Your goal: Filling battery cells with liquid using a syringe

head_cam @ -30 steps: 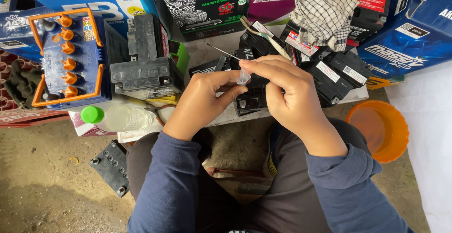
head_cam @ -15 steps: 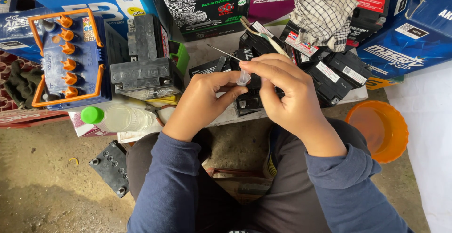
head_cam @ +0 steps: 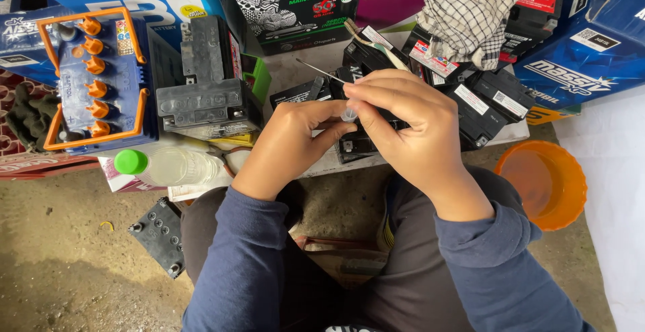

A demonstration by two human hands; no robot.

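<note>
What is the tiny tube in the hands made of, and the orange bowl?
The tiny tube, pinched by the left hand and right hand, looks like clear plastic: you can see through it. The orange bowl seems glossy, slightly see-through plastic with a smooth rim.

Bottle [head_cam: 164, 166] left of batteries [head_cam: 430, 90] — bowl [head_cam: 545, 183] right.

orange bowl [head_cam: 541, 184], checked cloth [head_cam: 467, 16], green-capped bottle [head_cam: 168, 166]

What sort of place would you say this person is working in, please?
Probably a small battery repair or sales workshop. Black batteries crowd the low board, a blue battery with orange caps sits at the left, boxes line the back, and the ground is bare dirt.
</note>
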